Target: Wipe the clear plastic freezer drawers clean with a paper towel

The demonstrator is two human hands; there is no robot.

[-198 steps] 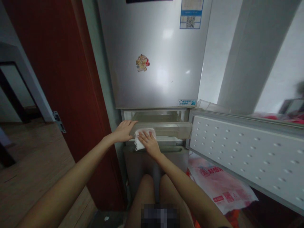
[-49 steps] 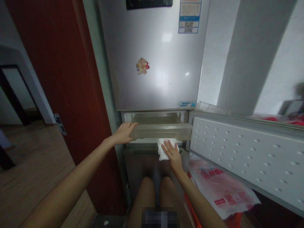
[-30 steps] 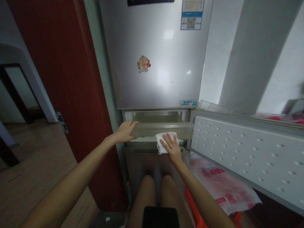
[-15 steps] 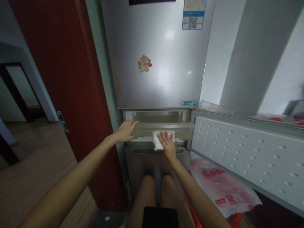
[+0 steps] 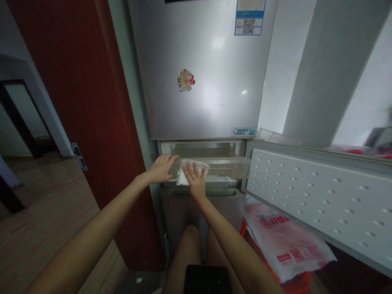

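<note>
A translucent freezer drawer (image 5: pixel 226 166) is pulled partway out of the fridge's middle compartment. My left hand (image 5: pixel 163 168) grips the drawer at its left end, thumb in front and fingers over the top edge. Against the left part of the drawer front, my right hand (image 5: pixel 196 179) presses a thin white cloth (image 5: pixel 183 178), fingers spread flat over it. The cloth's ragged left edge shows beside the fingers; the rest lies partly under them. Only a small gap separates the two hands.
The compartment's white door (image 5: pixel 309 192) stands swung out to the right. Below it, a white and red plastic bag (image 5: pixel 294 245) lies over something orange. The closed upper fridge door (image 5: pixel 208 114) rises above the drawer. A red-brown wooden door (image 5: pixel 101 122) is close on the left.
My right hand has slid the white cloth leftward along the drawer front, closer to my left hand. My left hand keeps its hold on the drawer's left end.
</note>
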